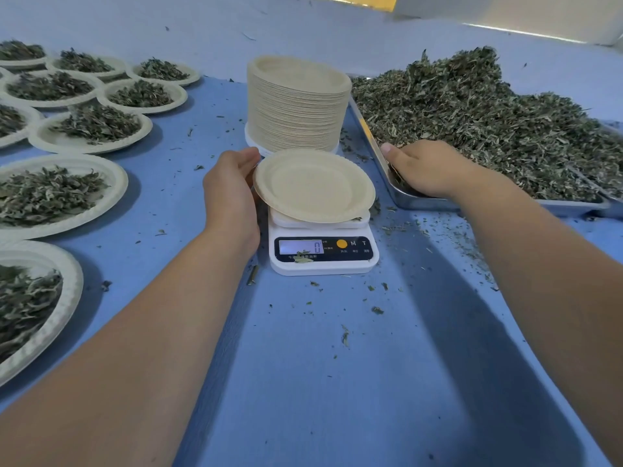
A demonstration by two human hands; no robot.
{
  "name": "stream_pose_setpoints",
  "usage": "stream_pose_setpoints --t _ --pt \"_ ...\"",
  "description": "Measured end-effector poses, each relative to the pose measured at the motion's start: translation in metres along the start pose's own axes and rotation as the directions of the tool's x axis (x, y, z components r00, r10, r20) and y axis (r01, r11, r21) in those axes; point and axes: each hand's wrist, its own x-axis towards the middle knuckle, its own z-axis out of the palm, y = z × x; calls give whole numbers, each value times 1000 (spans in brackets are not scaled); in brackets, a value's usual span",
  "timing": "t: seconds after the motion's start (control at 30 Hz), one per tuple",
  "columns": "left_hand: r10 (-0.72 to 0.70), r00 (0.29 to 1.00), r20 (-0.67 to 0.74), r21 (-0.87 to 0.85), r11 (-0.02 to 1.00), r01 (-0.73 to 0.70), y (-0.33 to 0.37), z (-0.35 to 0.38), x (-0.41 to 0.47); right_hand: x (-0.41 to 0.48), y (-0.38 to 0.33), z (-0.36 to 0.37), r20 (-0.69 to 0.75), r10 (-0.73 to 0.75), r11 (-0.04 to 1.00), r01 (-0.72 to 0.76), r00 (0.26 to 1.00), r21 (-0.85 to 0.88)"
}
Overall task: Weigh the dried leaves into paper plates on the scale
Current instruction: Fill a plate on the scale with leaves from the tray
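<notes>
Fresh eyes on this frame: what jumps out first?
First, the heap of dried leaves in the metal tray at right, with the right hand reaching into it. At centre, the left hand holds an empty paper plate on the scale, which reads 0. Filled plates crowd the left.

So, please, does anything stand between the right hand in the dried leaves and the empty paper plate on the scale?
Only the steel tray's raised rim, which the right hand must lift over. Otherwise nothing visible: the tall plate stack stands behind the round beige paper plate, and the left hand holds its left edge.
</notes>
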Motion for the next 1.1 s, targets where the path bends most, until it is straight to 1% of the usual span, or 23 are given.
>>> stream_pose_setpoints --t 0.07,0.1,0.13,0.2,0.23,0.27,0.37,0.43,0.53,0.7,0.77,0.83,0.87,1.0,1.1 --pt "1 1000 -1 -1 1000 -1 0 0 0 -8 0 0 -64 -28 999 26 998 -30" --pt "2 1000 -2 -2 1000 -2 0 0 -1 -11 -1 1 -60 -33 999 31 998 -30" --pt "3 1000 -4 -5 1000 -3 0 0 -1 -13 -3 2 -22 -22 1000 21 1000 -16" --pt "2 1000 -7 -14 1000 -2 1 0 -2 -16 -8 5 114 27 999 -29 993 14" --pt "1 1000 -8 -15 1000 -2 1 0 -2 -16 -9 8 156 37 999 -40 987 16" --pt "1 1000 -9 -14 1000 -1 1 0 -2 -17 -9 11 153 29 999 -31 988 12" --pt "-1 1000 -9 -10 1000 1 1 0 -2 -19 -10 19 29 17 1000 -17 999 2" --pt "0 1000 -14 -9 1000 0 1 0 -2 -19 -10 21 -2 21 1000 -21 1000 11" --pt "-1 1000 -24 -12 1000 1 1 0 -2 -16 -11 18 -40 57 994 -54 998 93" --pt "3 1000 -28 -6 1000 -3 1 0 -1 -9 -13 10 -205 138 980 -103 969 171" --pt "4 1000 -30 -4 1000 -4 1 0 -1 -9 -15 11 -207 173 971 -131 963 200" --pt "8 1000 -28 -2 1000 -8 0 0 -1 -11 -17 12 -200 194 969 -156 960 193" --pt "10 1000 -27 -1 1000 -10 0 0 -1 -12 -19 10 -222 196 969 -153 955 196" --pt "10 1000 -23 2 1000 -10 0 0 2 -15 -43 -9 -391 149 965 -46 908 259" --pt "7 1000 -23 1 1000 -7 -1 0 3 -19 -77 -20 -417 56 966 56 907 252"
